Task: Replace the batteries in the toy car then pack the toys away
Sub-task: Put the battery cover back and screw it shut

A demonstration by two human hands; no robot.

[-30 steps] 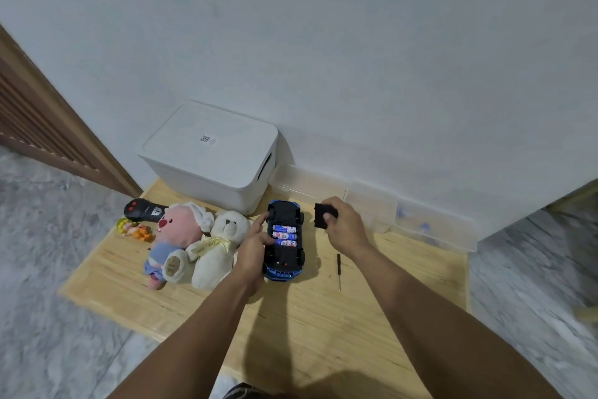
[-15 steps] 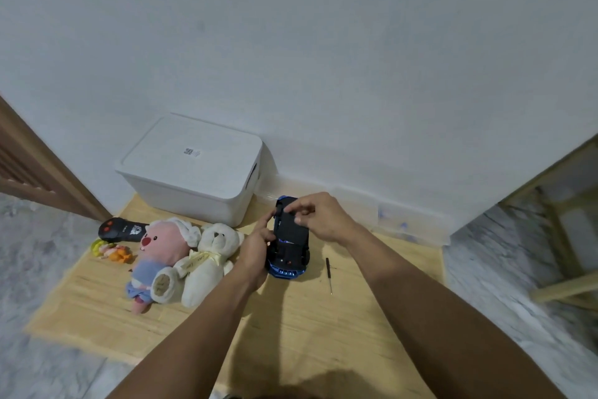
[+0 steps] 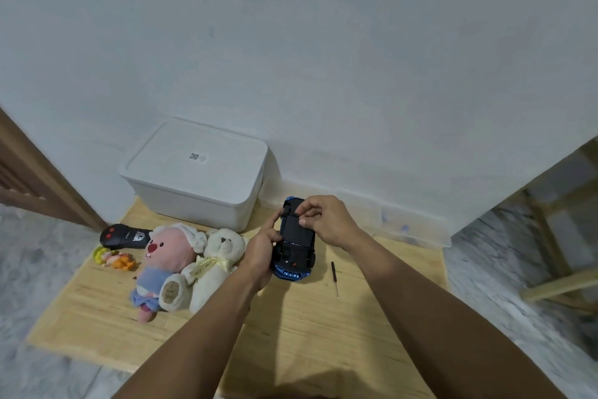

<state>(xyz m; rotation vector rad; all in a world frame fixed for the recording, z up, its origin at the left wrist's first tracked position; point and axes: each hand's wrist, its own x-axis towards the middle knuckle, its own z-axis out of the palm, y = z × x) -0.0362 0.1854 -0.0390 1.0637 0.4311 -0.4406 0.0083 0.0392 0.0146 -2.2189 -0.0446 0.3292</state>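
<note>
Blue toy car, upside down above the wooden table, black underside up; battery bay hidden. Left hand curled round its side, index finger on a wheel. Right hand curled over the far end, fingertips pressing the underside. Beside: screwdriver. Behind: lidded white storage box, contents unseen; clear tray, contents blurred. Left: two plush toys, black remote.
</note>
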